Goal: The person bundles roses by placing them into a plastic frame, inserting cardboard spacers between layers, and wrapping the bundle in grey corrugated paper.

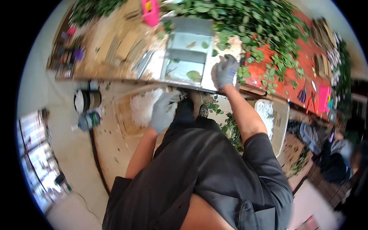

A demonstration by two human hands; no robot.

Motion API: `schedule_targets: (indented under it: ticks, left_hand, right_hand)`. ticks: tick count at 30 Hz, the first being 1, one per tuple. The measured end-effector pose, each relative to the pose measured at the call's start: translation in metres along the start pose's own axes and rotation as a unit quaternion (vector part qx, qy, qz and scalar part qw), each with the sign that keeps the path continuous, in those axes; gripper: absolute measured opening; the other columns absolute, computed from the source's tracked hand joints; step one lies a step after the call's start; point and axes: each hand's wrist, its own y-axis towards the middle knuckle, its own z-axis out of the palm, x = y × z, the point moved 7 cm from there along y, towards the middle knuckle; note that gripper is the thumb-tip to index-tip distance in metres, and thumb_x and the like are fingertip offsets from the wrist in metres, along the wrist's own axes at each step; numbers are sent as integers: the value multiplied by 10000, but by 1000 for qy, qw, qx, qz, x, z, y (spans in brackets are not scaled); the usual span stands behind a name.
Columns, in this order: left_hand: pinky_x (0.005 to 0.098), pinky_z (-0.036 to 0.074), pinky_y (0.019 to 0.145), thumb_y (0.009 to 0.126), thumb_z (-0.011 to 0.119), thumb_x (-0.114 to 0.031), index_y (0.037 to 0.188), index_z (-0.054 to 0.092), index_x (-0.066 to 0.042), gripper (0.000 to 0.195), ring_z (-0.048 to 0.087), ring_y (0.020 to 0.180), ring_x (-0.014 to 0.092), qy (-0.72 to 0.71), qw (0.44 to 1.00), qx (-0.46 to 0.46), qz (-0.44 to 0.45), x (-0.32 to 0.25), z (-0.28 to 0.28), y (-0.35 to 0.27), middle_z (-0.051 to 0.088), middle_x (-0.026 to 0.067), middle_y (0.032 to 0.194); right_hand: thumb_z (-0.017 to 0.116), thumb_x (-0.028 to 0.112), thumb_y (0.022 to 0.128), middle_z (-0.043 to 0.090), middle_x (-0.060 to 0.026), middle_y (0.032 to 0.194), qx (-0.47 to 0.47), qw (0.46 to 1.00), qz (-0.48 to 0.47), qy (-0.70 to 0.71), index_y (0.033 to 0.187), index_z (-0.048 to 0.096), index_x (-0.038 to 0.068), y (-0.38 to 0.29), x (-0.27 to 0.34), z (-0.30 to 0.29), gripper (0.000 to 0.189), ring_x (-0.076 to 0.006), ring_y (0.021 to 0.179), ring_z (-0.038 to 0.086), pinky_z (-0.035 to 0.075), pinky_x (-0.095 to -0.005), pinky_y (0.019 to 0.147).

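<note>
My right hand (227, 70), in a grey glove, rests with its fingers spread on the wet tabletop, between a metal tray and the red part of the table. My left hand (164, 110), also gloved in grey, is held low in front of the table edge, over a crate with white material (143, 107); its fingers are curled, and whether they hold anything is not plain. The grey metal tray (187, 53) has a crossbar and some loose leaves in it. A large pile of leafy green stems (247, 17) lies behind and to the right.
Folded cardboard pieces (125, 46) and a pink holder (150, 11) are on the left tabletop. Scissors (302, 95) and red-handled pliers or pruners (311, 103) lie at the right. Below stand a plastic bin (280, 126), a water bottle (89, 120) and a black bucket (87, 100). Another person (333, 161) is far right.
</note>
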Motion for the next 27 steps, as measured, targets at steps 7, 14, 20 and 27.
schedule_targets:
  ticks: [7, 14, 20, 27]
  left_hand:
    - [408, 536, 874, 854, 672, -102, 1136, 705, -58, 287, 697, 960, 308, 20, 969, 43, -242, 160, 56, -166, 726, 143, 1034]
    - [426, 524, 921, 920, 668, -247, 1097, 722, -79, 250, 669, 1055, 341, 19, 911, 49, -408, 269, 123, -289, 716, 147, 1123]
    - [455, 510, 949, 953, 623, -336, 1152, 685, -67, 340, 649, 1085, 379, -60, 849, 35, -523, 275, 149, -347, 706, 177, 1135]
    - [461, 528, 900, 911, 656, -268, 1136, 656, -61, 305, 662, 1018, 384, -19, 882, -53, -467, 289, 175, -397, 689, 175, 1097]
  right_hand:
    - [641, 2, 858, 536, -236, 1219, 56, 975, -212, 41, 1284, 493, -65, -106, 105, -53, 456, -392, 1140, 511, 414, -459, 1000]
    - [728, 143, 911, 703, -141, 808, 441, 886, -5, 143, 949, 679, 30, -239, 66, 64, 129, -242, 702, 682, 528, -362, 661]
    - [661, 194, 938, 673, -215, 873, 420, 903, -84, -2, 922, 644, 24, -240, 13, 165, 172, -461, 853, 626, 502, -493, 762]
    - [733, 279, 835, 567, -252, 1350, 248, 902, -219, -277, 1420, 479, 118, -195, 20, 297, 657, -437, 1190, 578, 464, -510, 1003]
